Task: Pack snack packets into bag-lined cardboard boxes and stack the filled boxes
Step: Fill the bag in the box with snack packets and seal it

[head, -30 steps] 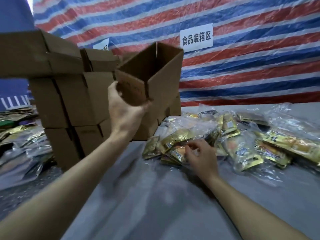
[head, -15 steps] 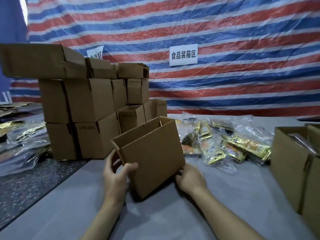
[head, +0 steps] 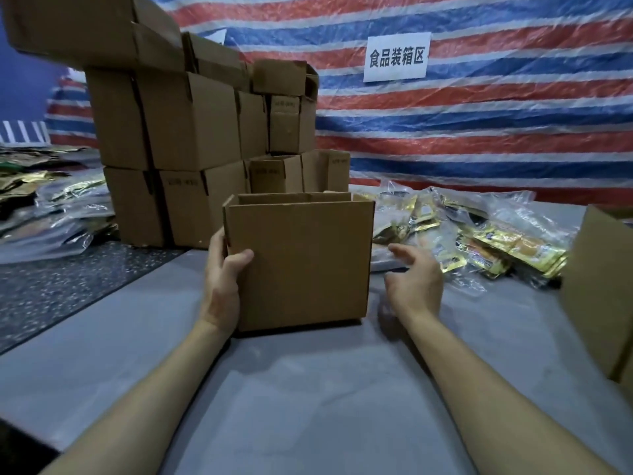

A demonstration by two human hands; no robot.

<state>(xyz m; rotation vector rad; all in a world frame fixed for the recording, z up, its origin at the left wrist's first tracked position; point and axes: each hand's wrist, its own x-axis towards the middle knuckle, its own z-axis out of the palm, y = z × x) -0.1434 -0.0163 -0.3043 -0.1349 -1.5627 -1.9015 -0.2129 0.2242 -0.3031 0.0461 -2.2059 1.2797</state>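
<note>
Cardboard box (head: pixel 301 265) stands upright at centre frame on grey table (head: pixel 308 406), top open, inside hidden from this angle. Left hand (head: pixel 222 279) grips its near left corner, thumb across the front face, fingers wrapped round the side. Right hand (head: pixel 412 282) hovers just right of the box, apart from it, fingers loosely spread, holding nothing. Snack packets (head: pixel 479 241), gold and yellow in clear plastic, lie heaped right of centre beyond the right hand. Stack of boxes (head: pixel 188 132) fills upper left, just behind the held box. Second box (head: pixel 599 303) is cut off at right edge, seemingly open-topped. More packets (head: pixel 51 207) lie at far left. Striped tarp (head: pixel 513 132) forms the backdrop, white sign (head: pixel 396 57) at upper centre.
</note>
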